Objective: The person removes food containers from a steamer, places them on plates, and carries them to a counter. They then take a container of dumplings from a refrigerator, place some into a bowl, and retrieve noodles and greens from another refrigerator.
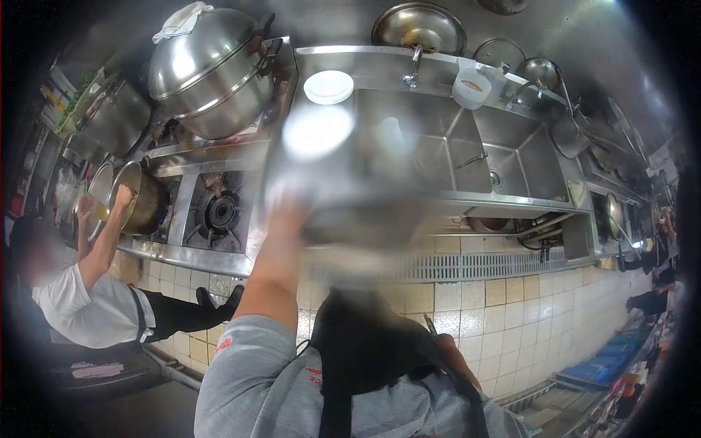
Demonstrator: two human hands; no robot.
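My left hand [288, 208] reaches forward to the steel counter left of the sink [431, 168]; blur hides its fingers and anything they hold. Beside it, a dark grey shape [365, 219] is too smeared to make out. Beyond the hand, a white round item [318, 133] lies blurred on the counter, with a white lid-like disc [328, 87] behind it. My right hand [447, 342] is low by my right side, mostly hidden and small; a thin dark item [431, 324] sticks up beside it.
A gas burner [221, 209] and a large domed steel pot [212, 73] are to the left. Another person [87, 306] there handles a pot [142, 201]. A second sink basin [522, 157] and a white plastic jug [471, 86] are to the right. Tiled floor [504, 321] lies below.
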